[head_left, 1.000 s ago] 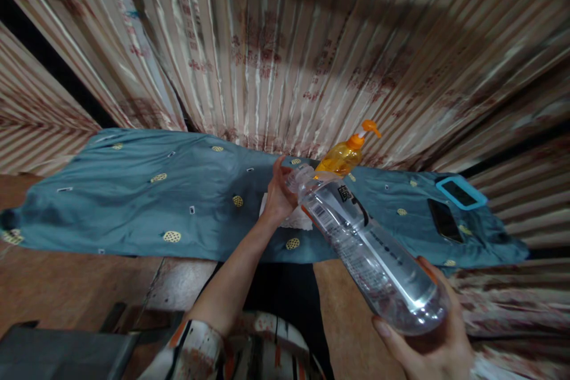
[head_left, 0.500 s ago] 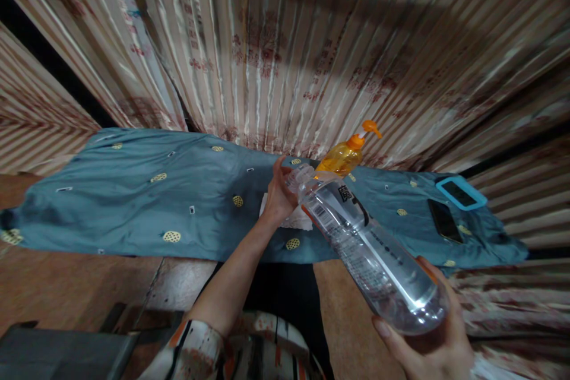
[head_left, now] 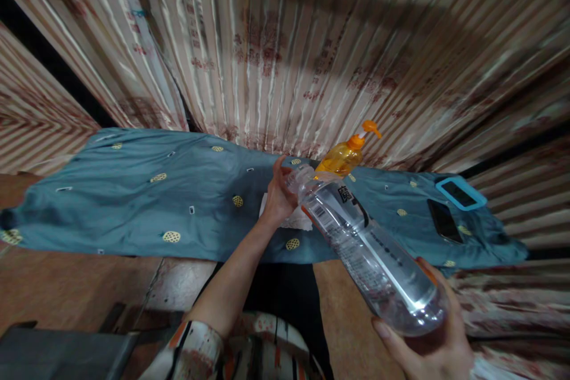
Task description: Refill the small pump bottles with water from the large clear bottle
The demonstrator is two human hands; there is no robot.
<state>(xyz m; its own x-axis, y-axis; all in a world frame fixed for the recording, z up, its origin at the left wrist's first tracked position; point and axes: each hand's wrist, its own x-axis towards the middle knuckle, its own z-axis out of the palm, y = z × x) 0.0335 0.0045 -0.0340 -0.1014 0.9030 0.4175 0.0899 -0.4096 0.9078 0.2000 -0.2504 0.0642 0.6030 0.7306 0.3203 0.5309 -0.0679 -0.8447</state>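
Note:
A large clear plastic bottle (head_left: 369, 255) with a printed label hangs tilted over the front of the cloth, its base toward me and its neck end pointing up and left. My right hand (head_left: 434, 338) is closed around the base. At the other end, my left hand (head_left: 279, 197) curls its fingers around the clear neck end (head_left: 299, 178); whether a separate clear piece is there I cannot tell. Just behind the bottle stands an orange-yellow pump bottle (head_left: 341, 159), its lower part hidden. White paper (head_left: 296, 222) lies beneath my left hand.
A teal cloth with pineapple prints (head_left: 133, 208) covers the long narrow surface. On its right side lie a dark phone (head_left: 444, 221) and a blue-framed device (head_left: 462, 192). A pleated curtain (head_left: 285, 71) hangs behind. A dark grey stool-like object (head_left: 62, 350) stands lower left.

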